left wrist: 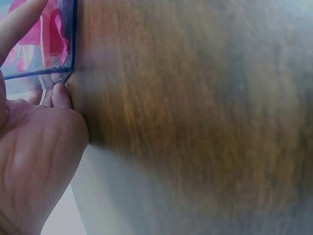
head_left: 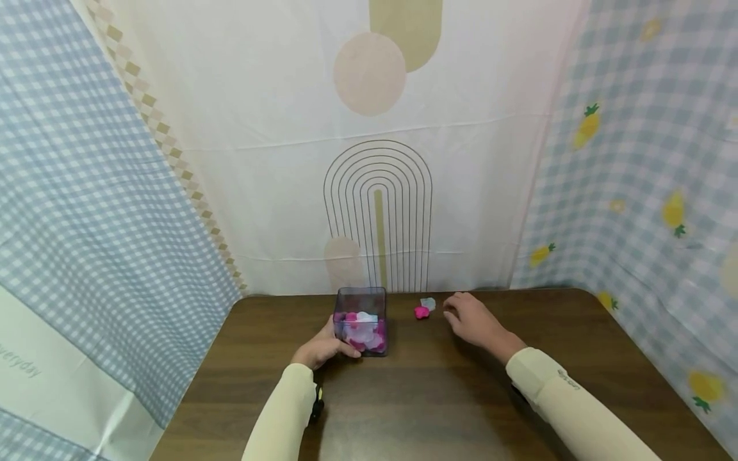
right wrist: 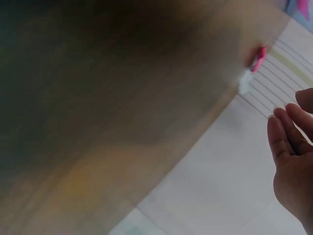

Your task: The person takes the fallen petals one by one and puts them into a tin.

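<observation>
A clear box with bluish edges (head_left: 360, 299) stands on the table, partly filled with soft, petal-like pieces (head_left: 363, 333) in pink, magenta and white. My left hand (head_left: 320, 348) grips its left side near the bottom, thumb across the near face; in the left wrist view, that hand (left wrist: 41, 152) has fingers behind the box's lower corner. To the right of the box lie a bright pink petal-like piece (head_left: 421, 312) and a pale bluish-white one (head_left: 428, 303), side by side. My right hand (head_left: 473, 321) hovers just right of them, fingers loosely bent, holding nothing.
The dark wooden table (head_left: 403, 410) ends at the back against a hanging white cloth (head_left: 277, 192) with printed arches. Blue-checked cloths hang at the left (head_left: 115, 192) and right (head_left: 634, 160). A small dark object (head_left: 317, 408) shows by the left sleeve.
</observation>
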`<action>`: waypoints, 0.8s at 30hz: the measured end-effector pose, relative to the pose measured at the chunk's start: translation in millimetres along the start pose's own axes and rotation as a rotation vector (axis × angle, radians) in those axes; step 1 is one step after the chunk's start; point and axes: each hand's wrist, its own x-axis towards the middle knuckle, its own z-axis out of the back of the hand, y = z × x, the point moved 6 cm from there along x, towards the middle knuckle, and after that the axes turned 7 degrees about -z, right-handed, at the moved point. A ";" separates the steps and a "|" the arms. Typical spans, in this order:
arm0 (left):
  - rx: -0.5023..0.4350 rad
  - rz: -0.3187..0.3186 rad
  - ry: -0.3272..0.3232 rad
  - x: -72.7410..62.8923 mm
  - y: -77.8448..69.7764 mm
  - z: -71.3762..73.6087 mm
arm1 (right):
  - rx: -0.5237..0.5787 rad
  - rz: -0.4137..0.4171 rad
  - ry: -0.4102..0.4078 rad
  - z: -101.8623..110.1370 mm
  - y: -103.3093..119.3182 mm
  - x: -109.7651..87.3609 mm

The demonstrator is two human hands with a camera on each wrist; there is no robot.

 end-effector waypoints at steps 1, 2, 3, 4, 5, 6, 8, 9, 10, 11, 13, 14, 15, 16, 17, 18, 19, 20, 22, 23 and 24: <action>-0.003 -0.006 0.000 0.4 -0.2 0.4 | 0.001 -0.002 0.011 -0.7 -2.0 -1.1; -0.004 -0.007 -0.001 0.7 -0.2 0.8 | -0.001 0.003 0.020 -1.6 -2.9 -2.0; -0.002 -0.007 -0.002 0.9 -0.3 1.1 | -0.001 0.004 0.030 -2.4 -3.4 -2.7; -0.002 -0.008 0.002 1.1 -0.4 1.0 | -0.002 0.002 0.038 -3.1 -3.5 -3.4; 0.000 -0.013 0.005 1.3 -0.4 0.9 | -0.003 0.006 0.044 -3.6 -3.0 -4.0; 0.005 -0.017 0.009 1.1 -0.5 0.6 | -0.006 0.009 0.050 -4.3 -2.5 -4.7; 0.006 -0.016 0.015 0.7 -0.3 0.0 | -0.012 0.012 0.062 -6.0 -2.3 -6.0; 0.007 -0.018 0.018 0.3 -0.3 -0.3 | -0.014 0.012 0.066 -6.8 -2.3 -6.6; 0.012 -0.022 0.020 -0.1 -0.7 -0.5 | -0.018 0.017 0.065 -7.3 -2.2 -7.1; 0.013 -0.023 0.021 -0.7 -1.2 -0.7 | -0.023 0.024 0.063 -7.9 -2.2 -7.4; 0.009 -0.014 0.019 -1.3 -2.3 -0.6 | -0.034 0.033 0.064 -9.4 -3.0 -7.4; 0.007 -0.013 0.020 -1.6 -2.7 -0.6 | -0.040 0.038 0.063 -9.8 -3.1 -7.4; 0.009 -0.015 0.021 -1.5 -2.5 -0.5 | -0.044 0.042 0.064 -10.5 -3.6 -7.3; 0.008 -0.011 0.019 -1.6 -3.0 -0.2 | -0.048 0.046 0.064 -11.1 -4.0 -6.7; 0.007 -0.009 0.019 -1.4 -2.6 0.1 | -0.049 0.047 0.066 -11.6 -4.4 -6.2; 0.006 -0.005 0.018 -1.2 -2.1 0.3 | -0.050 0.045 0.068 -12.2 -4.9 -5.7; 0.006 -0.002 0.018 -1.2 -1.7 0.4 | -0.048 0.039 0.070 -12.9 -5.6 -5.1; 0.006 -0.001 0.017 -1.2 -1.3 0.5 | -0.048 0.032 0.073 -14.1 -6.7 -4.3; 0.015 0.001 0.016 -1.9 -1.9 0.6 | -0.039 0.015 0.083 -17.0 -8.5 -1.4; 0.017 0.002 0.015 -2.0 -2.2 0.8 | -0.032 0.002 0.093 -18.7 -9.5 0.3; 0.018 0.003 0.012 -2.2 -3.1 1.1 | -0.025 -0.014 0.104 -20.9 -10.7 2.4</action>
